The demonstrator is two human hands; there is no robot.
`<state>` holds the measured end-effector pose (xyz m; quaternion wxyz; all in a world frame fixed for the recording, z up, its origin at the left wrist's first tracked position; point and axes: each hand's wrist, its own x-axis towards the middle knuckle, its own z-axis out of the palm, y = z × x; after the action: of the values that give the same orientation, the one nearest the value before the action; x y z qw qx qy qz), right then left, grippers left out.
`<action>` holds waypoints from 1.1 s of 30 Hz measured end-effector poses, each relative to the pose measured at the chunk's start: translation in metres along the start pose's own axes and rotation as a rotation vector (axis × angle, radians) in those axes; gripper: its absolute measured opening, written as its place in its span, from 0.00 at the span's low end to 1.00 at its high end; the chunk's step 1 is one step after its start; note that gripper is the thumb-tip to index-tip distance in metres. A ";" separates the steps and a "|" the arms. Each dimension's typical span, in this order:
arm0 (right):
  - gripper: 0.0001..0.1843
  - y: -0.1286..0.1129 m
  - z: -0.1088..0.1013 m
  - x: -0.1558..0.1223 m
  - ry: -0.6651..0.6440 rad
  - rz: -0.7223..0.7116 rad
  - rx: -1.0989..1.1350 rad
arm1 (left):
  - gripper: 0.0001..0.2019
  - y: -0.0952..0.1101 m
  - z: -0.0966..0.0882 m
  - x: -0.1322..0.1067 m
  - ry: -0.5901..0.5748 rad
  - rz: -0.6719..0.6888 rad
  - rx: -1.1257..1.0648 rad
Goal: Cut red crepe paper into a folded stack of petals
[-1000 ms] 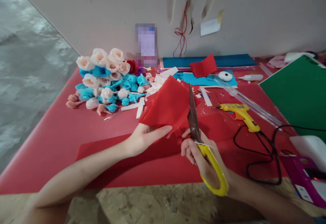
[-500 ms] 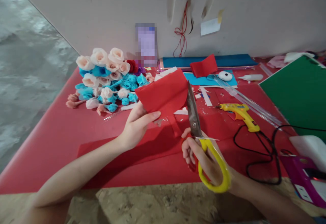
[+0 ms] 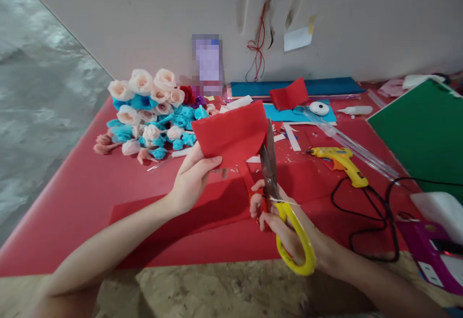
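Observation:
Between the thumb and fingers of my left hand [image 3: 193, 180] is a folded piece of red crepe paper [image 3: 231, 132], held up above the table. My right hand [image 3: 285, 228] grips scissors [image 3: 270, 171] with a yellow and a red handle loop. The scissor blades stand slightly apart and point away from me, at the right edge of the paper. Below both hands lies a long strip of red paper [image 3: 202, 212] on the red table [image 3: 72, 202].
Paper flowers [image 3: 155, 115] in cream, blue and pink are heaped at the back left. A yellow glue gun [image 3: 342, 161] with a black cord lies to the right, near clear sticks [image 3: 361, 154] and a green board [image 3: 423, 134]. A phone [image 3: 210, 64] leans against the wall.
The scissors and my right hand have shifted a little left, and the blades have opened at the paper's right edge. My left hand and the paper have barely moved.

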<state>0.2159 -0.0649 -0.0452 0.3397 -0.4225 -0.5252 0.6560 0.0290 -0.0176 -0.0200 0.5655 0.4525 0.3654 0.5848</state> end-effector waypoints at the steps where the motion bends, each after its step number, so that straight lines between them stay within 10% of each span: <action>1: 0.20 -0.001 0.000 0.001 0.005 -0.004 0.019 | 0.06 0.000 -0.001 0.000 -0.010 -0.013 0.007; 10: 0.06 -0.002 -0.004 0.001 0.049 -0.029 -0.093 | 0.05 -0.003 -0.001 -0.004 -0.099 -0.070 0.043; 33: 0.13 -0.021 -0.009 -0.003 0.181 -0.073 -0.423 | 0.06 -0.006 -0.006 0.007 -0.055 0.011 0.030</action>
<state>0.2255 -0.0590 -0.0254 0.3127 -0.5220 -0.6333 0.4782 0.0251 -0.0092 -0.0264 0.5652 0.4789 0.3561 0.5695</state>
